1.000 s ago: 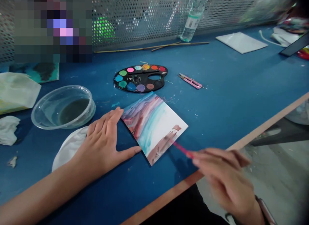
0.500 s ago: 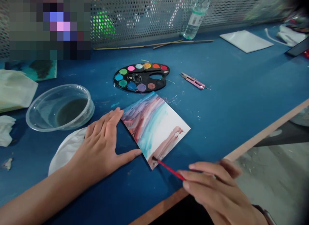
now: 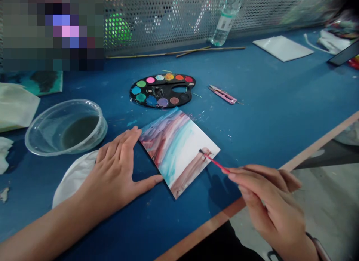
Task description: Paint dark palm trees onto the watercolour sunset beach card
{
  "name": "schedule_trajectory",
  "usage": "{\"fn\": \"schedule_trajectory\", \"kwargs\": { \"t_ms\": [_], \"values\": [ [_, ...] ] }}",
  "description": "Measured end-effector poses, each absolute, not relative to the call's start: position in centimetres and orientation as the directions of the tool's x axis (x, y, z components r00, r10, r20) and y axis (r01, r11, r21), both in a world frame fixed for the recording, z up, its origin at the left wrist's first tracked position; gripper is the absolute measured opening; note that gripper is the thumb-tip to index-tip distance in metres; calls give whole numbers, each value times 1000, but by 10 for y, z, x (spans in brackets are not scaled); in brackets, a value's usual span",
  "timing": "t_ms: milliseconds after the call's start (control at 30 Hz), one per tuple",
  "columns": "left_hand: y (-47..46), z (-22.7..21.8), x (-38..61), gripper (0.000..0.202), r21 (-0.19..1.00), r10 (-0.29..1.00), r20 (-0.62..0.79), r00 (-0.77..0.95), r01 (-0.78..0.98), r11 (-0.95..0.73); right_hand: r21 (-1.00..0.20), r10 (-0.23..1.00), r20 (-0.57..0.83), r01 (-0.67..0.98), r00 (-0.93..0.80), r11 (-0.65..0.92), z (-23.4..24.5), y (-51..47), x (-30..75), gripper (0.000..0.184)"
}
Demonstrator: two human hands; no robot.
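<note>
A small square painting (image 3: 178, 149) with teal, purple and brown streaks lies on the blue table (image 3: 269, 100). My left hand (image 3: 117, 171) lies flat and open on the table, with fingertips and thumb against the painting's left edges. My right hand (image 3: 269, 205) pinches a thin red paintbrush (image 3: 214, 162). The brush's dark tip touches the brown stripe near the painting's right corner.
A black palette (image 3: 162, 91) of colour pans sits behind the painting. A clear bowl (image 3: 66, 126) of murky water stands at the left, a white tissue (image 3: 73, 177) under my left wrist. Pink snips (image 3: 223, 94), thin sticks (image 3: 176, 52), a bottle (image 3: 226, 21) and white paper (image 3: 283, 48) lie farther back.
My right hand drew the brush down the brown stripe to the painting's near corner, then back up to the right corner. My left hand stayed put.
</note>
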State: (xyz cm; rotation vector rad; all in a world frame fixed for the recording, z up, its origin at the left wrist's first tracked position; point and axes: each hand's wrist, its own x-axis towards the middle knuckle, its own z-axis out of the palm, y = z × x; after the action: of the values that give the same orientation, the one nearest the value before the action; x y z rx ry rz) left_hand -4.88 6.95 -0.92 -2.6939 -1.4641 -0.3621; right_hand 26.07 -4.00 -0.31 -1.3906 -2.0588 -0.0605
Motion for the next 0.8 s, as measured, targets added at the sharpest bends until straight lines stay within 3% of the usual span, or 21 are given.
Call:
{"fn": "schedule_trajectory", "kwargs": {
  "t_ms": [167, 333, 467, 633, 700, 800],
  "values": [
    [69, -10, -49, 101, 70, 822, 239, 517, 835, -546, -443, 809, 504, 713, -304, 544, -4, -51, 249, 35],
    [69, -9, -50, 102, 78, 835, 213, 508, 843, -533, -347, 813, 531, 814, -240, 466, -3, -46, 259, 32],
    [69, -8, -49, 102, 77, 839, 194, 508, 845, -530, -346, 780, 499, 738, -378, 579, -3, -51, 266, 37],
    [69, -8, -48, 101, 59, 831, 212, 515, 842, -537, -306, 771, 514, 760, -375, 574, -3, -57, 266, 33],
    [68, -8, -48, 101, 61, 834, 214, 509, 845, -532, -313, 768, 498, 743, -403, 592, -3, -59, 263, 33],
    [68, -8, -48, 100, 77, 843, 199, 500, 849, -522, -388, 807, 525, 769, -269, 508, -5, -64, 256, 35]
  ]
}}
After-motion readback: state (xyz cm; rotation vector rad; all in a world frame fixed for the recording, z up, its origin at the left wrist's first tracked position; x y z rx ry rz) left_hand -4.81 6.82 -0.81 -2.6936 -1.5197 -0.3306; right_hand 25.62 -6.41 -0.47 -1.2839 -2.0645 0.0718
